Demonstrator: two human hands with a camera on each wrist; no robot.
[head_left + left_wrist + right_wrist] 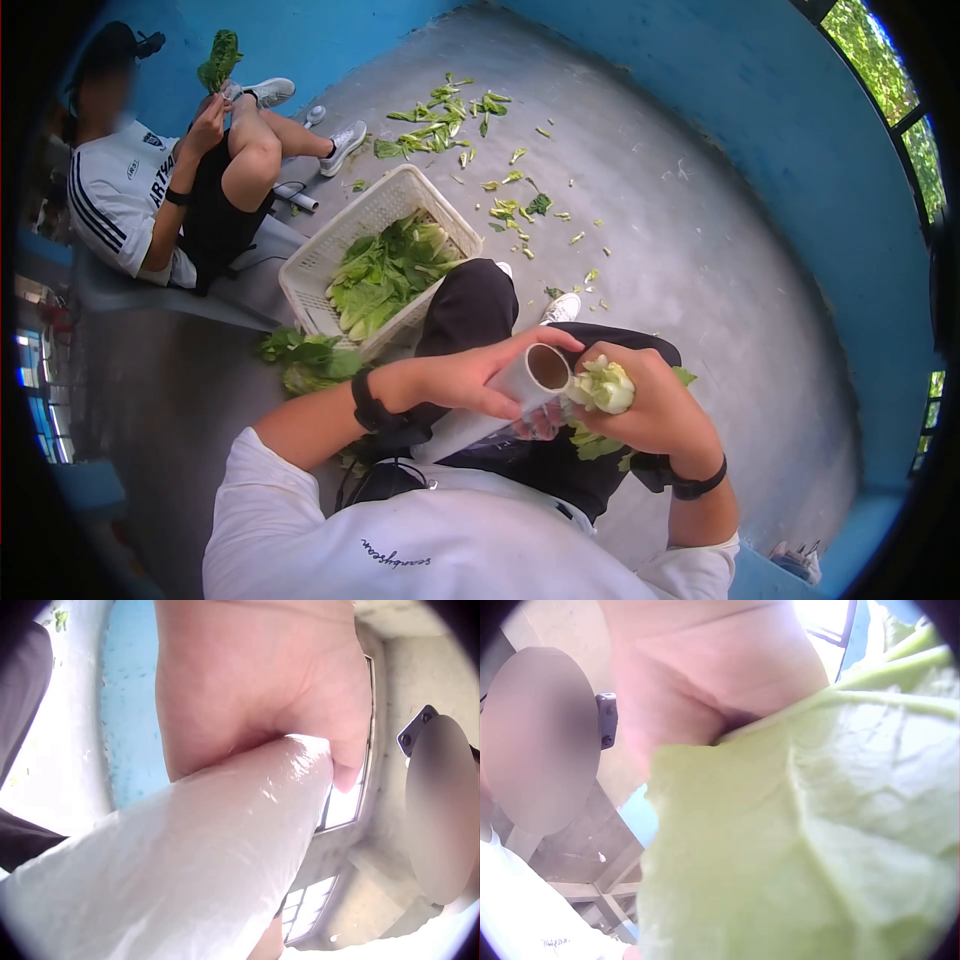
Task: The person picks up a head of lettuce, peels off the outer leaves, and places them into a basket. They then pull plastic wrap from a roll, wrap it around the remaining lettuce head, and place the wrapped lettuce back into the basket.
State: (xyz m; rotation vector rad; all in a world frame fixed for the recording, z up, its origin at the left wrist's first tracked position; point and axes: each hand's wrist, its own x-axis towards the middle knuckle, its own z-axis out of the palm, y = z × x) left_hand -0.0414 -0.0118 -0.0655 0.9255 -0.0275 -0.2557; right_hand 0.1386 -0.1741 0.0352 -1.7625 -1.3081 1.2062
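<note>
In the head view my left hand [462, 378] grips a roll of clear plastic film [455, 432] near its upper end, thumb on one side and fingers round the other. The open cardboard core [547, 367] faces up. Beside it my right hand [658, 402] holds a head of leafy greens [606, 387], its pale cut stem end close to the roll and its leaves hanging below the hand. A loose bit of film shows between the two. The left wrist view has the white, shiny roll [187, 855]; broad pale-green leaves [817, 840] fill much of the right wrist view.
Ahead on the floor stands a white plastic basket [300, 280] with leafy greens [385, 275] inside. More greens [315, 360] lie next to it. Leaf scraps [440, 125] litter the grey floor. Another person [130, 190] sits at the left, holding a leafy head [219, 62].
</note>
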